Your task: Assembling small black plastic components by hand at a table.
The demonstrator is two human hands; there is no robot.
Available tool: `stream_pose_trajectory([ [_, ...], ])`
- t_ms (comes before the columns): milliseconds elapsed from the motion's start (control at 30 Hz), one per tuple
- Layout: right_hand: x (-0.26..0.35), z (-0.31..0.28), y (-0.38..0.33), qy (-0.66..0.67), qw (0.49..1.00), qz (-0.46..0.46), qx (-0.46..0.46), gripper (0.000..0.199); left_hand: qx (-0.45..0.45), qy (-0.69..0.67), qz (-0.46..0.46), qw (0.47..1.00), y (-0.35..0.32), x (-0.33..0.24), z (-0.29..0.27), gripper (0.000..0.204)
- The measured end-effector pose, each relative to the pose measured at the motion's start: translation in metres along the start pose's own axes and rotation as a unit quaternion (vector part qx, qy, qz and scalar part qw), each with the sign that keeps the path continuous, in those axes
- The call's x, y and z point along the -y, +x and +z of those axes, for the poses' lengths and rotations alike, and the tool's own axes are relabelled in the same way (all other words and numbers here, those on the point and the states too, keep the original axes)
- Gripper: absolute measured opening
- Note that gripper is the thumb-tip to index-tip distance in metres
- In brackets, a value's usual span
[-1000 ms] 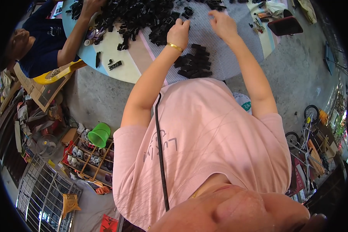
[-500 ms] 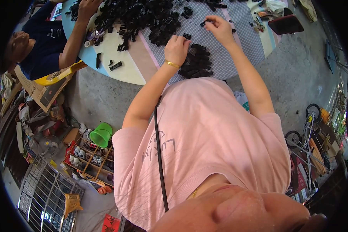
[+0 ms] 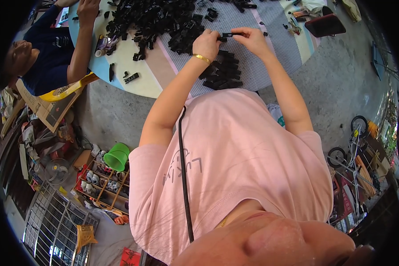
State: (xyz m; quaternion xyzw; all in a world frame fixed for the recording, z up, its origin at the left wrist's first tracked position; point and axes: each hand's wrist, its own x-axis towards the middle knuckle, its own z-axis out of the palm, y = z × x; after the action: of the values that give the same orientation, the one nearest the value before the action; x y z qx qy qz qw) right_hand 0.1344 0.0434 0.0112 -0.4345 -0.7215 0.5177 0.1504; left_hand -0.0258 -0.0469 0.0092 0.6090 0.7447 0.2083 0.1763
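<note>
Left hand (image 3: 206, 44) and right hand (image 3: 255, 42) in a pinch on a slim, oblong black piece (image 3: 231, 34)

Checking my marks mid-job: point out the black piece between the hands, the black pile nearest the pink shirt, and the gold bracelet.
Black piece (image 3: 228, 35): head view, its visible middle.
Black pile (image 3: 224, 72): head view, middle of the pile.
Gold bracelet (image 3: 202, 57): head view, middle of the band.

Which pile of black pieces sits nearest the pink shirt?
The small, orderly pile right by the shirt; the larger, jumbled heap lies farther up the table.
</note>
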Motion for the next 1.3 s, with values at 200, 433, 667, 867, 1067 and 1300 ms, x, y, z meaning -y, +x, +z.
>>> stream_pose_trajectory([
  [200,0.008,0.014,-0.001,0.008,0.999,-0.049,0.019,0.021,0.005,-0.118,-0.107,0.987,-0.005,0.005,-0.006,0.023],
  [433,0.008,0.018,0.002,-0.052,0.998,-0.040,0.020,0.021,0.104,-0.283,-0.264,0.916,0.001,0.003,-0.005,0.022],
  [667,-0.001,0.016,0.018,0.104,0.987,0.070,0.100,0.020,0.165,-0.313,-0.314,0.881,0.012,-0.002,-0.014,0.022],
  [867,0.006,0.015,0.029,0.056,0.985,0.138,0.085,0.018,0.211,-0.356,-0.345,0.842,0.019,-0.001,-0.014,0.022],
  [1067,0.019,0.013,0.034,-0.035,0.983,0.149,0.103,0.021,0.252,-0.304,-0.348,0.850,0.027,0.002,-0.013,0.023],
  [1300,0.014,0.004,0.031,-0.121,0.951,0.124,0.257,0.027,0.253,-0.242,-0.246,0.904,0.012,0.007,-0.009,0.024],
])
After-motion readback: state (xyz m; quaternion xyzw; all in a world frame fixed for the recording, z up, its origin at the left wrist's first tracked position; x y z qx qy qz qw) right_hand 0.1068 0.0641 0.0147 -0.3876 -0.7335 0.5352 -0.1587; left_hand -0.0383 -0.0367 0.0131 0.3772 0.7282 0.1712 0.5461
